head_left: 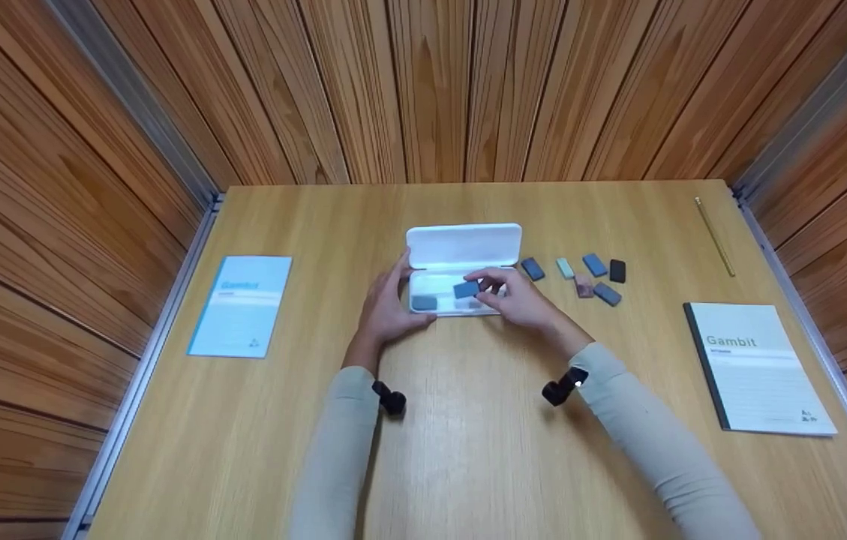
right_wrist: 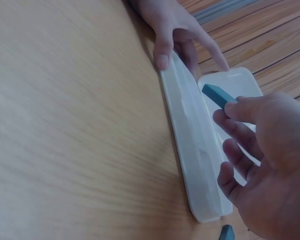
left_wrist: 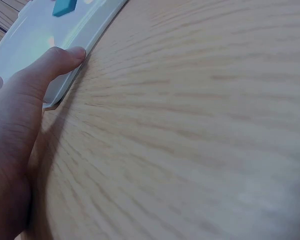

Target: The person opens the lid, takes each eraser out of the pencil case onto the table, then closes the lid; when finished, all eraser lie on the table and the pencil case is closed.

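Observation:
A white hinged pencil case (head_left: 464, 246) lies with its lid raised at the middle of the table. My left hand (head_left: 391, 309) grips its left end, thumb along the front edge and fingers reaching up the side toward the lid. Between thumb and fingertips, my right hand (head_left: 519, 298) pinches a blue rectangular eraser (head_left: 466, 289) over the case's lower tray. The same eraser (right_wrist: 217, 95) shows teal in the right wrist view, tilted in front of the lid. A greyish eraser (head_left: 424, 302) is at the tray's left front.
Right of the case lie several loose erasers: a dark blue one (head_left: 533, 269), a mint one (head_left: 565, 268), a pinkish one (head_left: 584, 286), a black one (head_left: 617, 271) and more blue. A gold pencil (head_left: 715, 237) and white notebook (head_left: 764, 375) are farther right; a light-blue notebook (head_left: 241, 322) lies left.

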Demonstrator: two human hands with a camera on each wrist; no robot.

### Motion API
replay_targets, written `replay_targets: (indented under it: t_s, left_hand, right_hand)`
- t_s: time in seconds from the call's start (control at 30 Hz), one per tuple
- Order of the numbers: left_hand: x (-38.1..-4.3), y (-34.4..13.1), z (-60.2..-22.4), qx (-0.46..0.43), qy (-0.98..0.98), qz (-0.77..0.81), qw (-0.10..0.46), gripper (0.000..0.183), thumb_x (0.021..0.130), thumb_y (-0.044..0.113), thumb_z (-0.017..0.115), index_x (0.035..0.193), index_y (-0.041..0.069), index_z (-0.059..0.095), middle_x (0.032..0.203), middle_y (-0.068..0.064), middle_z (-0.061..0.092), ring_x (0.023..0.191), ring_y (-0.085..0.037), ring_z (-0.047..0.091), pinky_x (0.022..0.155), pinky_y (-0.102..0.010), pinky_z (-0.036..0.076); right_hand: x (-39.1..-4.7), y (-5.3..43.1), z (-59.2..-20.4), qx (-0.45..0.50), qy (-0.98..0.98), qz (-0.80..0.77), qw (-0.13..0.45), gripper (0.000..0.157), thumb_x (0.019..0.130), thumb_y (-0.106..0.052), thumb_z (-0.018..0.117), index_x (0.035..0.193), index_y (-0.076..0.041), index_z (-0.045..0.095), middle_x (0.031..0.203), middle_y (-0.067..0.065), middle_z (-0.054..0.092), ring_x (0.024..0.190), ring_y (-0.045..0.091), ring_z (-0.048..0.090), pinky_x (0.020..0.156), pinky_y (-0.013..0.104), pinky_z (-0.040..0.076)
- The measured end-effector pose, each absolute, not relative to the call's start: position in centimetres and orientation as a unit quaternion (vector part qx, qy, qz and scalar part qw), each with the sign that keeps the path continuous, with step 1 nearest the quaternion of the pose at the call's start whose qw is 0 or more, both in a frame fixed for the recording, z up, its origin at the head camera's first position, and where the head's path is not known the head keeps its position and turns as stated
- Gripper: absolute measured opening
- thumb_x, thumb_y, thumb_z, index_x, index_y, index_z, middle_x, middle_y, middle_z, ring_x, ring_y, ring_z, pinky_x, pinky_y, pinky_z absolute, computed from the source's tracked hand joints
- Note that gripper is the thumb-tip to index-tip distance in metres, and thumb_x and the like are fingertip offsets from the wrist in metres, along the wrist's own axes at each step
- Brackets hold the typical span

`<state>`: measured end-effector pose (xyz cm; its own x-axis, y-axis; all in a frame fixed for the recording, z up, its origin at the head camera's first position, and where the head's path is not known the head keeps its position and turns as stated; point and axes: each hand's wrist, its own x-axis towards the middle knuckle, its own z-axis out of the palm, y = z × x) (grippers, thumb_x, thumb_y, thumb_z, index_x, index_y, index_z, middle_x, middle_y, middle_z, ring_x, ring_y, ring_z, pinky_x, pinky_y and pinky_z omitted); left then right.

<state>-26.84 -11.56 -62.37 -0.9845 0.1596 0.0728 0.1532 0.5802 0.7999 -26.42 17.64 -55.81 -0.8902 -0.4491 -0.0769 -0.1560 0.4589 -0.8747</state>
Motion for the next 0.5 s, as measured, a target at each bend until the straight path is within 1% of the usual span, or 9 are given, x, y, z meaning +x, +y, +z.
replay_targets:
  t_s: [0.13,0.23,0.33,0.4,0.5]
  left_hand:
    - [-26.8,-11.6,-62.5,0.095,0.888,0.45,-0.003,0.128,0.08,0.045,0.1,0.181,0.038,0.022,0.16,-0.001,0.063,0.155,-0.029,0.05,0.137,-0.063,0.034]
    - [-26.9,-11.7,-62.6,0.103,0.887,0.45,-0.008,0.128,0.079,0.044,0.1,0.181,0.034,0.023,0.159,-0.002,0.065,0.154,-0.03,0.051,0.137,-0.062,0.032]
    - [-26.9,-11.7,-62.6,0.11,0.886,0.451,-0.01,0.128,0.079,0.043,0.101,0.181,0.031,0.024,0.159,-0.004,0.065,0.153,-0.031,0.052,0.137,-0.062,0.03]
    - [-26.9,-11.7,-62.6,0.113,0.886,0.45,-0.011,0.128,0.079,0.043,0.101,0.181,0.03,0.024,0.159,-0.005,0.065,0.153,-0.031,0.052,0.137,-0.062,0.03]
    - [-26.9,-11.7,-62.6,0.112,0.888,0.447,-0.011,0.128,0.08,0.042,0.101,0.181,0.03,0.023,0.16,-0.005,0.064,0.154,-0.031,0.052,0.138,-0.062,0.029]
  right_hand:
    - [-26.4,18.8,-55.6,-0.17,0.842,-0.491,0.143,0.038,0.114,-0.014,0.065,0.151,-0.015,0.071,0.129,0.017,0.068,0.115,0.027,0.056,0.095,0.034,0.046]
    - [-26.4,19.7,-55.8,-0.168,0.842,-0.496,0.133,0.038,0.113,-0.012,0.065,0.151,-0.009,0.07,0.127,0.02,0.069,0.111,0.025,0.057,0.09,0.028,0.047]
    - [-26.4,20.6,-55.9,-0.158,0.843,-0.499,0.126,0.038,0.113,-0.01,0.065,0.151,-0.006,0.069,0.127,0.021,0.069,0.109,0.024,0.056,0.085,0.023,0.046]
    - [-26.3,21.3,-56.0,-0.145,0.845,-0.499,0.126,0.039,0.113,-0.01,0.064,0.152,-0.008,0.069,0.128,0.02,0.068,0.11,0.024,0.056,0.086,0.024,0.047]
    - [-26.2,22.5,-56.0,-0.128,0.85,-0.495,0.123,0.04,0.114,-0.012,0.064,0.153,-0.012,0.07,0.129,0.018,0.066,0.113,0.025,0.055,0.094,0.031,0.044]
